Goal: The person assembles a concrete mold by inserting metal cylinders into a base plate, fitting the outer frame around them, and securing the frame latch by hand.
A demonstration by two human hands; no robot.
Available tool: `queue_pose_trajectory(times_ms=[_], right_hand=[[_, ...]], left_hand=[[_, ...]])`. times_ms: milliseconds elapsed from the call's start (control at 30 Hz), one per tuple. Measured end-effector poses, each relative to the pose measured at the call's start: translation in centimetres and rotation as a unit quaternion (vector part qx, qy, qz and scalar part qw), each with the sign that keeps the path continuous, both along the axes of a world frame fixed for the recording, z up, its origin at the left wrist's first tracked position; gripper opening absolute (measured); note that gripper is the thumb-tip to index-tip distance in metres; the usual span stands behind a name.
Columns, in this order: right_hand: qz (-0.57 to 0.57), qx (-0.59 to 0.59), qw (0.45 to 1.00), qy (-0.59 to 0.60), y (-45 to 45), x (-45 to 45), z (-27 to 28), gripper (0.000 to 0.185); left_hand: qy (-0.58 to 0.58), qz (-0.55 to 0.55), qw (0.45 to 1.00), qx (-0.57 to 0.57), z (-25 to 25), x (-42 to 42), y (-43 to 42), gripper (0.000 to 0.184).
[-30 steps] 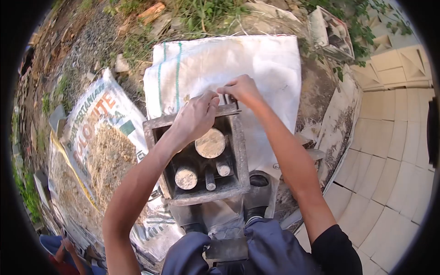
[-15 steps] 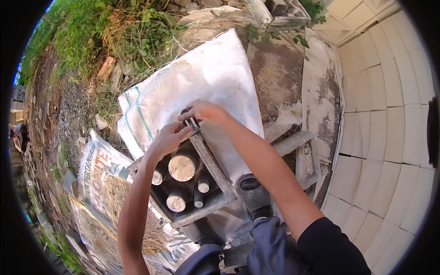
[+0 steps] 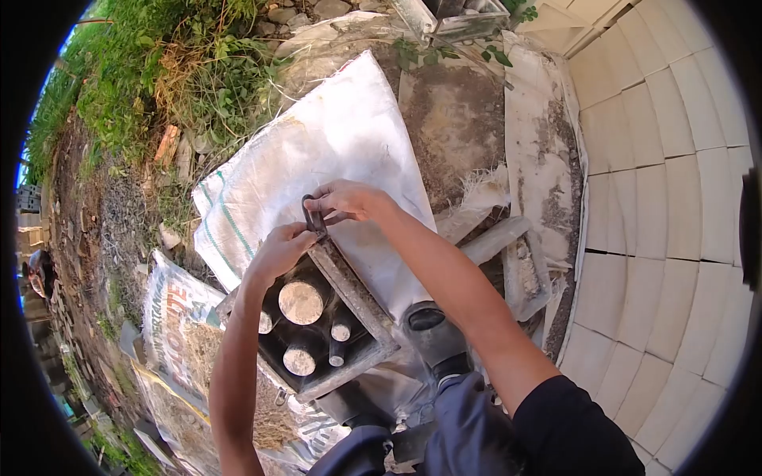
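A square, dusty mould box (image 3: 353,295) with several round, powder-topped cylinders stands between my feet, turned at an angle. At its far corner is a dark metal clasp (image 3: 313,214). My right hand (image 3: 346,201) is closed on the clasp's upper part, thumb and fingers together. My left hand (image 3: 281,249) rests by the same corner, its fingers bent around the base of the clasp; its fingertips are partly hidden. The largest cylinder (image 3: 301,302) sits in the box just below my left hand.
Beyond the box lies a white woven sack (image 3: 333,135). A printed sack (image 3: 178,305) with sandy powder is at the left. Another frame (image 3: 524,270) lies at the right, near pale tiles (image 3: 635,214). A mould (image 3: 460,22) sits at the top.
The view has turned, so the box now appears tilted and lower left. My right hand has stayed at the clasp, which now stands upright, and my left hand has drawn in from over the box to its corner.
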State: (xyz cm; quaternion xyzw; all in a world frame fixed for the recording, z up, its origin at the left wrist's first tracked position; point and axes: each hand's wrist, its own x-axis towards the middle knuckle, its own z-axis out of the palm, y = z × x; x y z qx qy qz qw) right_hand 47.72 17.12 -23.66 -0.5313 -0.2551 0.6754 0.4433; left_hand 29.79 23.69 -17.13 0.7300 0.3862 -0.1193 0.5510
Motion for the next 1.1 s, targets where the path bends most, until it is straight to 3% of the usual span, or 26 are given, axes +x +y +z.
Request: queue_pose_trajectory(times_ms=[67,100,133,167,233,267,300,333,367,433,567,633,667,700,733,833,867,933,967,1000,1033,1067,1100], right_hand=[[-0.016,-0.016,0.998,-0.053,0.6,-0.6,1.2,0.044],[0.034,-0.012,0.973,-0.230,1.4,-1.2,2.3,0.046],[0.084,-0.009,0.913,-0.399,2.1,-1.7,2.4,0.049],[0.083,-0.010,0.914,-0.398,2.8,-2.7,2.5,0.049],[0.068,-0.016,0.840,-0.538,3.9,-4.6,2.0,0.054],[0.070,-0.013,0.840,-0.537,4.0,-4.1,1.6,0.054],[0.057,-0.058,0.945,-0.317,3.8,-3.0,1.5,0.053],[0.042,-0.100,0.991,-0.076,3.4,-2.1,0.9,0.053],[0.045,-0.100,0.991,-0.077,2.6,-1.6,0.3,0.053],[0.029,0.007,0.980,0.199,1.3,-0.5,-1.3,0.049],[0.017,-0.028,0.983,0.182,1.4,-0.7,-1.2,0.048],[0.019,-0.049,0.999,-0.014,1.9,-1.4,0.0,0.059],[0.019,-0.049,0.999,-0.014,2.5,-1.8,0.6,0.059],[0.052,-0.073,0.974,-0.207,3.2,-2.3,1.2,0.062],[0.085,-0.095,0.912,-0.391,3.5,-2.6,2.1,0.066],[0.028,-0.138,0.888,-0.438,3.2,-3.3,4.3,0.064],[0.029,-0.134,0.889,-0.437,3.2,-3.0,4.4,0.064],[0.077,-0.078,0.919,-0.379,3.3,-2.2,2.3,0.057],[0.081,-0.073,0.920,-0.377,3.0,-2.3,0.9,0.057],[0.056,-0.024,0.971,-0.231,2.7,-2.4,-1.3,0.049],[0.032,0.022,0.996,-0.076,2.3,-2.6,-1.7,0.043],[0.042,0.025,0.996,-0.070,2.0,-3.1,-2.2,0.043],[-0.010,0.000,0.998,0.057,1.8,-3.9,-1.8,0.037]], left_hand=[[-0.016,0.026,0.995,0.096,0.8,-0.2,-0.8,0.043],[-0.014,0.027,0.995,0.095,1.6,-0.2,-1.2,0.043],[0.003,0.014,0.993,0.120,2.6,-0.1,-1.5,0.044],[0.019,-0.001,0.989,0.145,3.1,-0.1,-1.7,0.044],[0.011,-0.013,0.988,0.152,2.9,-0.3,-1.9,0.044],[0.001,-0.025,0.987,0.162,2.9,-0.5,-1.8,0.044],[0.002,-0.022,0.986,0.163,2.8,-0.4,-1.8,0.044],[0.002,-0.021,0.984,0.177,2.7,-0.3,-1.9,0.043],[0.002,-0.020,0.982,0.190,2.5,-0.2,-2.0,0.043],[0.004,-0.022,0.982,0.186,2.5,-0.1,-1.8,0.041],[-0.010,-0.012,0.972,0.235,1.5,-0.3,-2.1,0.040],[-0.012,-0.006,0.968,0.250,1.8,-0.8,-2.7,0.040],[-0.016,0.004,0.964,0.265,2.0,-0.9,-2.8,0.041],[-0.016,0.003,0.964,0.264,1.9,-0.8,-2.8,0.041],[-0.008,-0.002,0.960,0.279,1.9,-0.8,-2.8,0.040],[-0.010,-0.018,0.942,0.334,0.9,-1.3,-3.1,0.039],[-0.024,-0.031,0.926,0.375,0.6,-1.4,-3.1,0.038],[0.038,-0.041,0.947,0.315,1.9,-1.4,-3.2,0.043],[-0.037,-0.052,0.924,0.377,2.1,-2.1,-3.5,0.052],[-0.110,-0.060,0.891,0.436,2.1,-2.8,-3.9,0.062],[-0.071,-0.075,0.887,0.450,2.6,-3.8,-4.8,0.082],[-0.065,-0.068,0.893,0.440,3.5,-5.0,-6.1,0.089],[-0.092,-0.078,0.895,0.430,4.2,-6.2,-7.3,0.092]])
